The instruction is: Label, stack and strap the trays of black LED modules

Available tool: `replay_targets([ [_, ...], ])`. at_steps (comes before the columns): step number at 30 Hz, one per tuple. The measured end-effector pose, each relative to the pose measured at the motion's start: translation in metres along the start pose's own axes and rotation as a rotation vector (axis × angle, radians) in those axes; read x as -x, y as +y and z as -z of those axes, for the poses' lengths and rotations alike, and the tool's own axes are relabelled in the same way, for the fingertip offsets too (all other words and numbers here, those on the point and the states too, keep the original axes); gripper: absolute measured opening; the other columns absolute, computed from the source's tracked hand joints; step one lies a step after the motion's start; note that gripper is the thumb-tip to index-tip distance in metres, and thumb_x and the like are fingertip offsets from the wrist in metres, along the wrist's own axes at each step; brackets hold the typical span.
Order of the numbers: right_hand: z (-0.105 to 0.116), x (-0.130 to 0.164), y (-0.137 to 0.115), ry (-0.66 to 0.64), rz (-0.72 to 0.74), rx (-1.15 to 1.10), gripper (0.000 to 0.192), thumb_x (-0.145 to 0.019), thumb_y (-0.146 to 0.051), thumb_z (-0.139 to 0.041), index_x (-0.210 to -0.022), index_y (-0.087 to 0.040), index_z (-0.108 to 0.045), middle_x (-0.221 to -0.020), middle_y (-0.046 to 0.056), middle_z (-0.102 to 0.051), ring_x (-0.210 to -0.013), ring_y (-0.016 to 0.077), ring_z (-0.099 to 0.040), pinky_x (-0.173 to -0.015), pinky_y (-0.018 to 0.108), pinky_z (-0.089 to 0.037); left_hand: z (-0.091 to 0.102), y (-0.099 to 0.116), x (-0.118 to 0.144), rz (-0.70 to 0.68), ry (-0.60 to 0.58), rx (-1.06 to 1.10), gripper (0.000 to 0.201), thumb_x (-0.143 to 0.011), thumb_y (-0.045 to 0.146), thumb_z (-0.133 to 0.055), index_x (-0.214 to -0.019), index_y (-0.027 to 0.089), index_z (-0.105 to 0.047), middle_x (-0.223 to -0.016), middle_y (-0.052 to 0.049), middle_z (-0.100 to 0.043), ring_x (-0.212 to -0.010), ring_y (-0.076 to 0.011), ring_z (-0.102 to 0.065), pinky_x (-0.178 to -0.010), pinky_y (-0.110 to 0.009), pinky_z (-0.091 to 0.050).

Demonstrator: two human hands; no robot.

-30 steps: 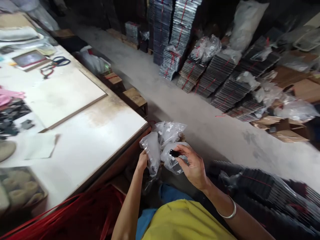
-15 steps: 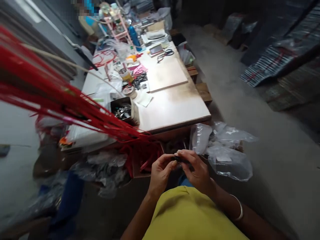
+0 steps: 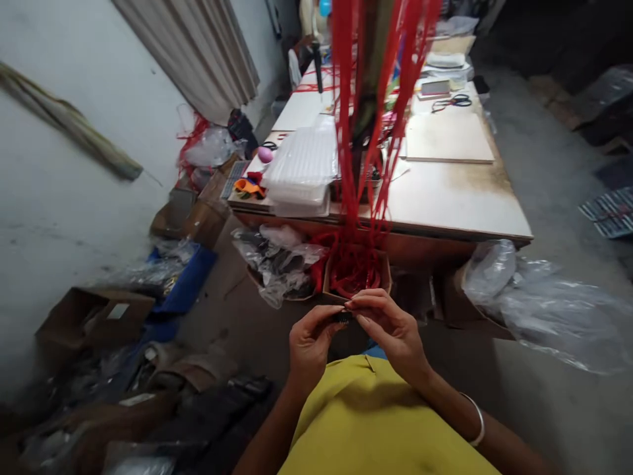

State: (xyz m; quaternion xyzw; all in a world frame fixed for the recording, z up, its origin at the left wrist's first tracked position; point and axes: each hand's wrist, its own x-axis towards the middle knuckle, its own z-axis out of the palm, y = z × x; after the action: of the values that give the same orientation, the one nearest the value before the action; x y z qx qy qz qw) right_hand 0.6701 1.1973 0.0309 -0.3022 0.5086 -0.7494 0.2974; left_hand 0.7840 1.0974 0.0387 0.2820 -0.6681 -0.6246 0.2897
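Observation:
A small black toothed piece [image 3: 343, 317], comb-like in look, is pinched between both my hands in front of my yellow top. My left hand [image 3: 310, 340] grips it from the left with thumb and fingers closed. From the right, my right hand [image 3: 388, 328] holds its other end, fingertips pressed together near the left thumb. Fingers cover much of the piece, so its full shape is hidden. Just beyond the hands stands a cardboard box of red cords [image 3: 357, 272].
Red strands [image 3: 349, 119] hang in front of the white table [image 3: 445, 198]. On it lie scissors [image 3: 452, 102], a board [image 3: 448, 137] and a stack of clear-wrapped packs [image 3: 302, 168]. Plastic bags [image 3: 558, 316] bulge at the right; a blue crate [image 3: 190, 277] and cartons [image 3: 93, 316] fill the left floor.
My view has swung left, bringing the wall and floor boxes into sight and shifting the table and red strands rightward. Both hands stay together on the black piece, whose teeth show more clearly.

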Motion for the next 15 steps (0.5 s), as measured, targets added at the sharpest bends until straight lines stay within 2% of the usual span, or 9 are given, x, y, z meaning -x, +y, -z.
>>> replay_targets([
  [4,-0.084,0.016,0.025,-0.148,-0.011,0.062,0.012,-0.085,-0.024,-0.059,-0.092,-0.024,-0.069,-0.097,0.005,-0.059,-0.094,0.0162,-0.06,-0.081,0.028,-0.053,0.084,0.002,0.045,0.041,0.165,-0.01,0.016,-0.076,0.022,-0.068,-0.092,0.023,-0.072,-0.086,-0.002,-0.071,-0.077,-0.0153,-0.065,-0.071,-0.026,-0.054],
  [7,-0.142,0.023,0.041,-0.312,-0.049,0.078,0.012,-0.086,-0.023,-0.057,-0.091,-0.024,-0.068,-0.094,0.004,-0.06,-0.089,0.0151,-0.06,-0.077,0.026,-0.051,0.136,0.007,0.075,0.063,0.354,-0.036,0.016,-0.075,0.022,-0.069,-0.091,0.023,-0.072,-0.085,-0.002,-0.071,-0.075,-0.015,-0.065,-0.07,-0.025,-0.054],
  [12,-0.22,0.015,0.058,-0.527,-0.084,0.121,0.014,-0.087,-0.026,-0.056,-0.093,-0.024,-0.068,-0.093,0.003,-0.061,-0.087,0.0143,-0.059,-0.077,0.026,-0.048,0.203,0.006,0.097,-0.023,0.617,-0.188,0.016,-0.076,0.018,-0.067,-0.09,0.024,-0.072,-0.084,-0.001,-0.071,-0.076,-0.0143,-0.065,-0.072,-0.024,-0.053],
  [15,-0.26,0.002,0.07,-0.583,-0.221,0.059,0.014,-0.084,-0.029,-0.06,-0.094,-0.023,-0.068,-0.091,0.003,-0.062,-0.085,0.0141,-0.058,-0.076,0.026,-0.047,0.239,0.0,0.093,-0.121,0.688,-0.344,0.019,-0.079,0.016,-0.063,-0.094,0.024,-0.071,-0.088,-0.001,-0.071,-0.08,-0.0139,-0.065,-0.075,-0.025,-0.053],
])
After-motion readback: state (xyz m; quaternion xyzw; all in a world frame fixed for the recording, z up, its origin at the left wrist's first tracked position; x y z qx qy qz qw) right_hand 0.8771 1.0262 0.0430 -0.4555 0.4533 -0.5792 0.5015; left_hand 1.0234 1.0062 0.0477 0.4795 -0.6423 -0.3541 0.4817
